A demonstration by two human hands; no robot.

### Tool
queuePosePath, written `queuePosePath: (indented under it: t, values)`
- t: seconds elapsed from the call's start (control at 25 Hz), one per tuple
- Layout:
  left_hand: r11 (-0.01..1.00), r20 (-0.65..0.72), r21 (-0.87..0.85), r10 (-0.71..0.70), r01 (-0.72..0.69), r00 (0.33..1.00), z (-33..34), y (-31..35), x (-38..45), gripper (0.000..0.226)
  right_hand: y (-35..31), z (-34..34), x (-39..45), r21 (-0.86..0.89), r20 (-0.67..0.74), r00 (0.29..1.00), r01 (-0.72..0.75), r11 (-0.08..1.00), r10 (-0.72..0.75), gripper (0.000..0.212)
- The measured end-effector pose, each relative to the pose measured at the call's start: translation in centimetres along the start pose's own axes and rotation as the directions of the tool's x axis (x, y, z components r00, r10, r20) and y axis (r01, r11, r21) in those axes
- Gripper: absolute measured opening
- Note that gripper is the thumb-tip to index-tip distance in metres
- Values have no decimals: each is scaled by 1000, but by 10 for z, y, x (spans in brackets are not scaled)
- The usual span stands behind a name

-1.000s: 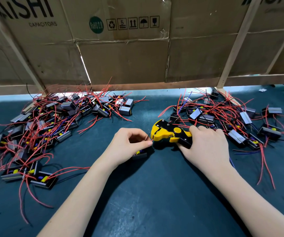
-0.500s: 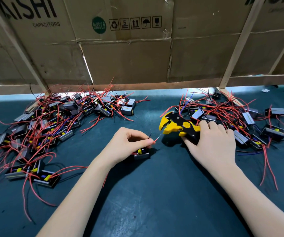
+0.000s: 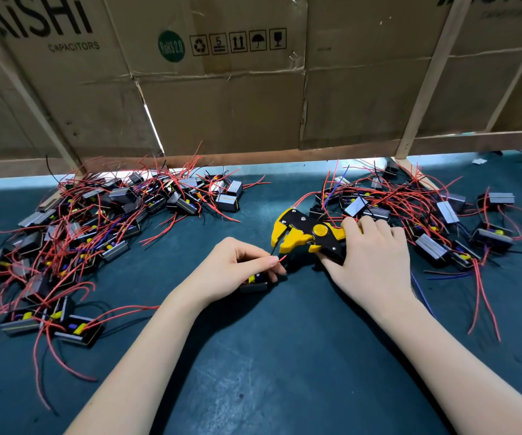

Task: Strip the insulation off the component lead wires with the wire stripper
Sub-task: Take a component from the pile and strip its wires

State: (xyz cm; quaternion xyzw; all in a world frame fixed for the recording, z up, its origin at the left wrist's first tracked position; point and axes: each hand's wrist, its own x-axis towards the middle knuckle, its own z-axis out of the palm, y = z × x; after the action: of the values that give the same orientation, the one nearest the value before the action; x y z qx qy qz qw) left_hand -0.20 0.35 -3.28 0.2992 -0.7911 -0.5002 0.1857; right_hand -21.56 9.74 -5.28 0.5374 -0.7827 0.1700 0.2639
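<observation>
My left hand (image 3: 240, 268) holds a small black component (image 3: 255, 282) against the mat and pinches its red lead wire (image 3: 281, 259), whose tip pokes out to the right past my fingertips. A thin black lead sticks up beside it. My right hand (image 3: 375, 259) grips the handles of the yellow and black wire stripper (image 3: 303, 235). Its jaws stand open, pointing left and down, just above and to the right of the wire tip, apart from it.
A heap of black components with red wires (image 3: 74, 233) covers the left of the dark green mat (image 3: 284, 356). A second heap (image 3: 441, 221) lies at the right behind my right hand. A cardboard wall (image 3: 231, 89) on wooden slats closes off the back.
The stripper came off the wire and moved up and right, and its jaws opened. My left hand stayed put with the component, the red wire tip now showing free.
</observation>
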Motion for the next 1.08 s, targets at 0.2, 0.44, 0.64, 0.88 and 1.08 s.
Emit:
queuePosePath:
  t: [0.2, 0.44, 0.64, 0.88, 1.08]
  values:
    - [1000, 39, 22, 5, -5, 999, -1, 1, 1, 25, 2, 1, 0, 24, 13, 1000, -6, 1000, 5, 53]
    - [998, 71, 43, 43, -46, 997, -1, 2, 1, 25, 0, 0, -1, 52, 1, 1000, 9, 999, -9, 53]
    - [995, 96, 65, 69, -75, 993, -2, 1, -1, 25, 1, 1, -1, 21, 59, 998, 20, 1000, -21, 54]
    - [995, 95, 74, 53, -60, 994, -2, 0, 3, 26, 2, -2, 0, 77, 31, 998, 48, 996, -51, 52]
    - [996, 113, 68, 51, -59, 992, -2, 0, 3, 26, 1, -6, 1, 99, 1, 998, 62, 993, -63, 48]
